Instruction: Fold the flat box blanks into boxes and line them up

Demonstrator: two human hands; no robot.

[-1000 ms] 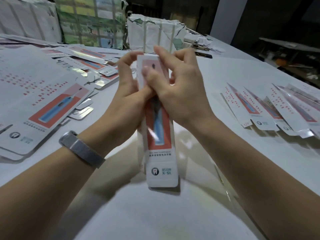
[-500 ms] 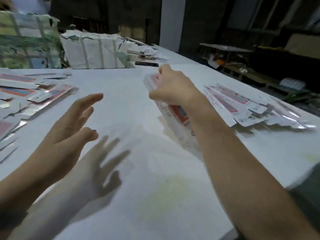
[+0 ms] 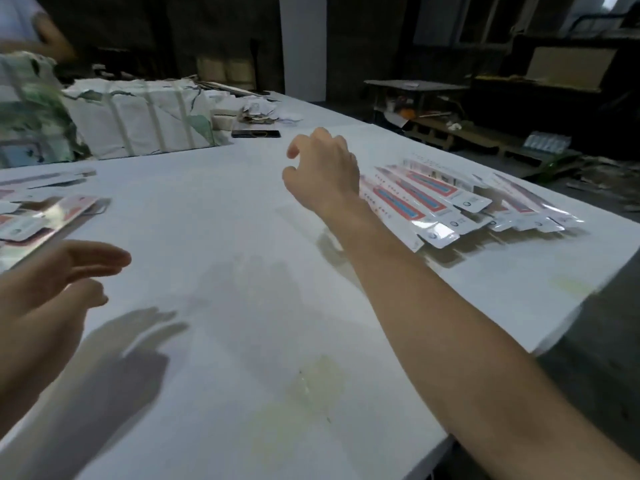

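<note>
- right hand (image 3: 323, 171) hovers over the table (image 3: 214, 237), just beside the near end of the boxes (image 3: 446, 202); fingers loosely curled, nothing in them. reads as a hand placed to feed the row, though it grips no box now.
- left hand (image 3: 48, 282) low at the left edge, fingers straight and relaxed, empty. it sits close to the blanks (image 3: 38, 216), likely because the next blank comes from that side (a judgement, not seen).
- boxes: folded, lying flat in a slanted row on the right of the table, edges overlapping like shingles, printed faces up. at least 5 show; the far ones blur together, so no firm count. overlap keeps the row tight and easy to extend at the near end.
- blanks: a loose flat heap at the far left, partly cut off by the frame, well apart from the row. stock on 1 side, finished work on the other, bare working space between.
- containers: 2 strapped bundles (image 3: 138, 116) at the back left, wrapping torn; what is inside cannot be told. each box's interior is hidden too.
- a dark phone (image 3: 255, 134) lies near the bundles, with paper scraps (image 3: 259, 110) behind it.
- step in hand, by my reading: between boxes, row unfinished while blanks remain.
</note>
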